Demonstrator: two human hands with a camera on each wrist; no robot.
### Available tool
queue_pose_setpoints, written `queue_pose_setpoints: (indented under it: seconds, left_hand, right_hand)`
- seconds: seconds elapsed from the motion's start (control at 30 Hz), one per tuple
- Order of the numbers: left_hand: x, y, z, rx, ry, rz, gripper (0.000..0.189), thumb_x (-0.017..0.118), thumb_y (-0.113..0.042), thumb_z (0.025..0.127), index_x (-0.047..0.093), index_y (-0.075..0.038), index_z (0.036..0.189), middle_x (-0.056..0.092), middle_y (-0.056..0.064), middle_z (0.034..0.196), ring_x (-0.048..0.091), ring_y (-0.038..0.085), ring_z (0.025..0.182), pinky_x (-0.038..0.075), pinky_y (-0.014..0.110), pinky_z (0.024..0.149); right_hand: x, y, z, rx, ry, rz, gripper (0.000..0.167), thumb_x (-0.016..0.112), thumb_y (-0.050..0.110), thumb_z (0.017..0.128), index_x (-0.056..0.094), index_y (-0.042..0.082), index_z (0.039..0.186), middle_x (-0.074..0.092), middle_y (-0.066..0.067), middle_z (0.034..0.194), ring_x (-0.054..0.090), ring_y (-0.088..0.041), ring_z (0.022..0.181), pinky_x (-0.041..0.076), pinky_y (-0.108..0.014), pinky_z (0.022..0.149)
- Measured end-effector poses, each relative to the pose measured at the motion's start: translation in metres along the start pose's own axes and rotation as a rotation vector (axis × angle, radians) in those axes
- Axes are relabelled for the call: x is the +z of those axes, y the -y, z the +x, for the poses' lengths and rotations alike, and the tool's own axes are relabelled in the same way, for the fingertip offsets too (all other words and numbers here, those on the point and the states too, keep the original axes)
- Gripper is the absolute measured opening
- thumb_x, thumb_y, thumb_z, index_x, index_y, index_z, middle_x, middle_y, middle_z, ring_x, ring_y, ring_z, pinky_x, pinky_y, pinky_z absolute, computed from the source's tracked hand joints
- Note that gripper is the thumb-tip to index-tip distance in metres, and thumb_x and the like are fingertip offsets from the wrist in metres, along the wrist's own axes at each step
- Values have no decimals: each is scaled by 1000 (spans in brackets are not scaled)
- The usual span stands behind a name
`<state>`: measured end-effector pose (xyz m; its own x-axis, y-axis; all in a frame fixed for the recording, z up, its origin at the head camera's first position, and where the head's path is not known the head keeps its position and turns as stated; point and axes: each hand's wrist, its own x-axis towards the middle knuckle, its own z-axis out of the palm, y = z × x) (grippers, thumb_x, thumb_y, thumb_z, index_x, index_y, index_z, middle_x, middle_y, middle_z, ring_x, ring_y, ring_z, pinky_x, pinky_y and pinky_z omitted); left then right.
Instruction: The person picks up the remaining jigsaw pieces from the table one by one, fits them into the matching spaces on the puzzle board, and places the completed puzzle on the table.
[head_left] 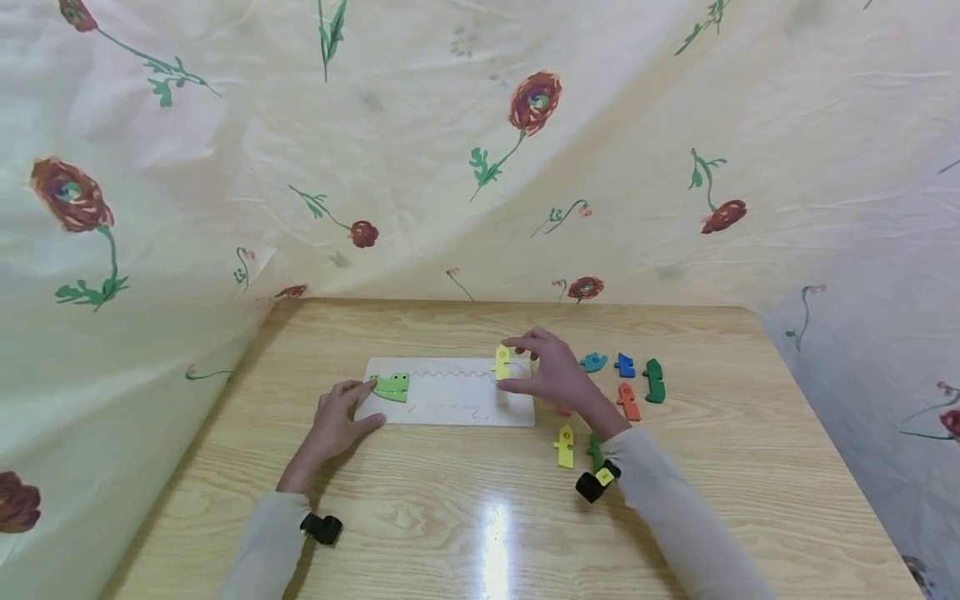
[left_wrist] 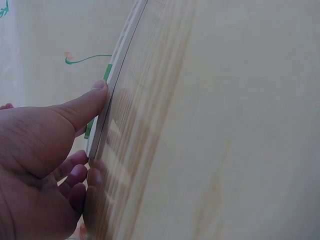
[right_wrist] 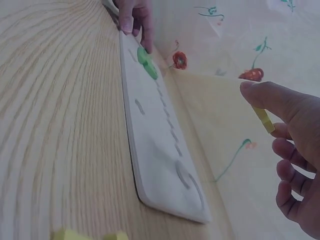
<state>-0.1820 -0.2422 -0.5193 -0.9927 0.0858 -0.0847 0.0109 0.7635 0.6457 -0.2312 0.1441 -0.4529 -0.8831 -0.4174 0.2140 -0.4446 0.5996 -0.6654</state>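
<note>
A white puzzle board [head_left: 450,398] with grooved outlines lies on the table, a green crocodile-head piece [head_left: 392,387] at its left end. My left hand [head_left: 337,421] holds that end, the thumb at the near edge and a finger at the crocodile head; its other fingers curl by the board's edge in the left wrist view. Above the board's right end, my right hand [head_left: 551,367] pinches a yellow puzzle piece [head_left: 502,363] between thumb and fingers. In the right wrist view the yellow piece [right_wrist: 264,119] shows edge-on, raised off the board.
Right of the board lie loose pieces: a blue tail-like one [head_left: 593,362], a small blue one [head_left: 625,365], a green one [head_left: 655,382], an orange one [head_left: 628,402] and a yellow one [head_left: 565,447]. My right forearm partly covers another green piece [head_left: 595,448]. Flowered cloth [head_left: 420,167] hangs behind the wooden table [head_left: 420,500].
</note>
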Motion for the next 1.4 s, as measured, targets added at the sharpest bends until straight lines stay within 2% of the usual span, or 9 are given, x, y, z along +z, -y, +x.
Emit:
queue_pose_setpoints:
  seconds: [0.17,0.37,0.53,0.87,1.1,1.4]
  left_hand:
    - [1,3,0,-2,-6,4,73,77,-33,92,45,-14,155,36,24,156,30,45,136,32,63,107]
    - [1,3,1,-2,-9,-8,73,78,-34,92,46,-14,155,36,23,156,31,44,135,33,62,107]
    - [1,2,1,-3,1,-16,73,77,-35,93,45,-14,155,35,23,156,31,44,134,33,62,107]
    - [-1,2,0,-5,7,-18,73,76,-36,93,45,-14,156,34,22,157,30,44,136,32,63,108]
    - [0,2,2,-5,11,-14,73,76,-35,94,44,-14,156,34,22,157,30,44,135,33,62,107]
    - [-1,1,1,-4,11,-22,73,76,-35,93,44,-14,156,34,23,156,30,44,135,32,62,107]
  right_hand:
    - [12,2,8,5,18,27,69,90,40,78,67,11,136,63,-14,116,58,-35,101,49,-36,77]
    - [20,9,17,7,21,56,70,90,41,77,66,13,137,61,-11,115,58,-37,103,49,-38,78]
    - [31,14,26,11,52,75,71,90,38,79,64,12,139,61,-14,118,59,-38,105,51,-40,80]
    - [59,24,41,4,82,69,68,91,37,77,67,12,136,63,-15,116,58,-33,100,49,-36,78]
    - [76,27,44,8,88,70,66,92,38,75,69,13,133,64,-11,111,58,-28,95,49,-33,74]
    - [96,31,45,8,97,74,66,92,36,76,69,13,133,63,-8,111,58,-25,94,49,-31,77]
